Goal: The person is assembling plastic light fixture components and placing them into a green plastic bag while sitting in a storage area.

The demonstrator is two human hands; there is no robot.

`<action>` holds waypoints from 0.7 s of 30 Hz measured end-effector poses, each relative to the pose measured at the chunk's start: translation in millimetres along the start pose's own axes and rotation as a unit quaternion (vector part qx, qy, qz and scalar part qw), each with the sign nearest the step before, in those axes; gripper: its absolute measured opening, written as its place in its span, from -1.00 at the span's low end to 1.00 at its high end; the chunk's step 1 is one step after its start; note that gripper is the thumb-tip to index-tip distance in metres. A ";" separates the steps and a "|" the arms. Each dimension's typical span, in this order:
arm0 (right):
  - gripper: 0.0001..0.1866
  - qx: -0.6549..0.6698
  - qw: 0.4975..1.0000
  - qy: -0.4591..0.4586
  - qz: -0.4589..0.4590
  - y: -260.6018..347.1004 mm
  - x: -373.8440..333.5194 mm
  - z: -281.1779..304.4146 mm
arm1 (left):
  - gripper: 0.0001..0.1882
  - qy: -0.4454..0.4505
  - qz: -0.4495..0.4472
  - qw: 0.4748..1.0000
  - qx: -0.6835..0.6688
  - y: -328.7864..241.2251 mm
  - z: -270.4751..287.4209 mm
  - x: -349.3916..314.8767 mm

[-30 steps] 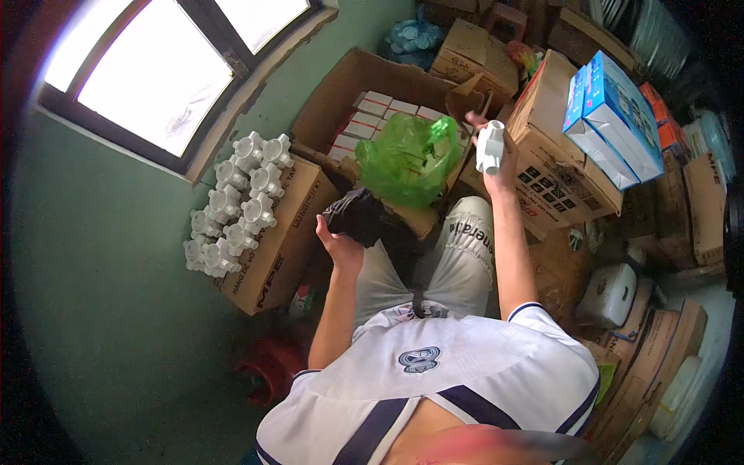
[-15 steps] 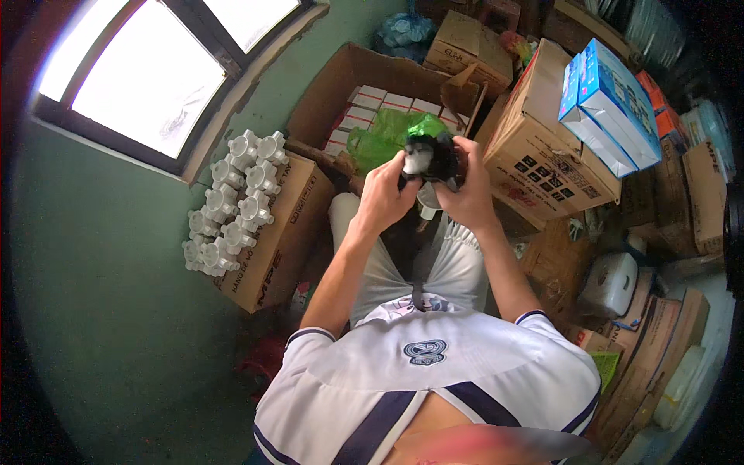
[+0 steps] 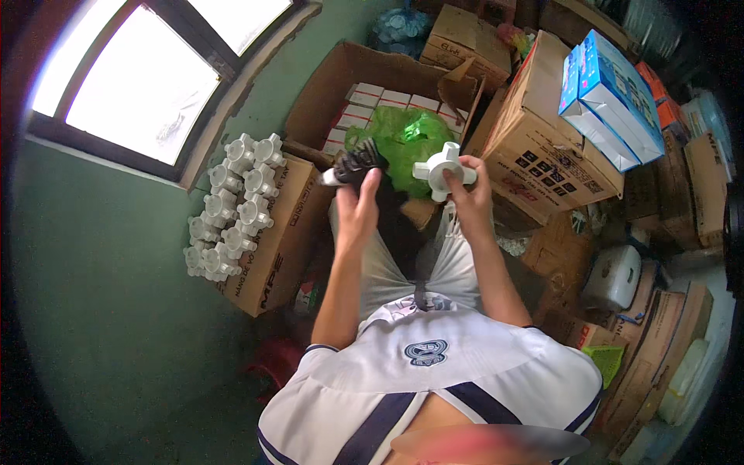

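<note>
My right hand (image 3: 473, 195) pinches a white round plastic junction box (image 3: 438, 163) with several short spouts, its thumb on the box's face. My left hand (image 3: 356, 213) is at a dark, ribbed-looking bundle (image 3: 358, 160), which appears gripped behind the fingers. A white end (image 3: 330, 177) sticks out of the bundle to the left; motion blurs its exact kind. The hands are apart, above my knees. Similar white junction boxes (image 3: 221, 205) stand in rows on a closed cardboard box (image 3: 267, 260) at the left.
An open carton (image 3: 310, 108) ahead holds several small white boxes (image 3: 364, 97) and a green plastic bag (image 3: 403, 136). To the right stand a large carton (image 3: 550, 155) with blue-and-white packages (image 3: 612, 101) on top, and a white container (image 3: 612, 279). A window (image 3: 147, 85) is at the upper left.
My hands have moved apart. The left hand has gone left with the dark bundle, while the right hand now holds the white junction box up in plain sight.
</note>
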State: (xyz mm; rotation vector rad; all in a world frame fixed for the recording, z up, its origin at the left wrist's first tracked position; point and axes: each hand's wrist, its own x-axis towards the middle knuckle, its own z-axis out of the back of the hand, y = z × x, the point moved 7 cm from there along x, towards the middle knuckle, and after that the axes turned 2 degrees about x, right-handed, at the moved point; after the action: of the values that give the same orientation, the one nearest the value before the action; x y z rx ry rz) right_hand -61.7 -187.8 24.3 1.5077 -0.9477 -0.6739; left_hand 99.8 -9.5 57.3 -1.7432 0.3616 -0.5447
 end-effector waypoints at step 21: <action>-0.51 0.020 0.985 0.034 0.166 77.6 -5.0 -27.3 | -0.66 0.019 0.055 0.997 0.042 3.4 -46.7 -2.8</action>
State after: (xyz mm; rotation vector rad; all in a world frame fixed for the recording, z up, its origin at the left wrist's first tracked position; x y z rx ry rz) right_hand -55.9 -169.3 104.4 1.3552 -1.1331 -0.3631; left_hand 72.5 -47.3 61.8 -1.6243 0.4522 -0.5079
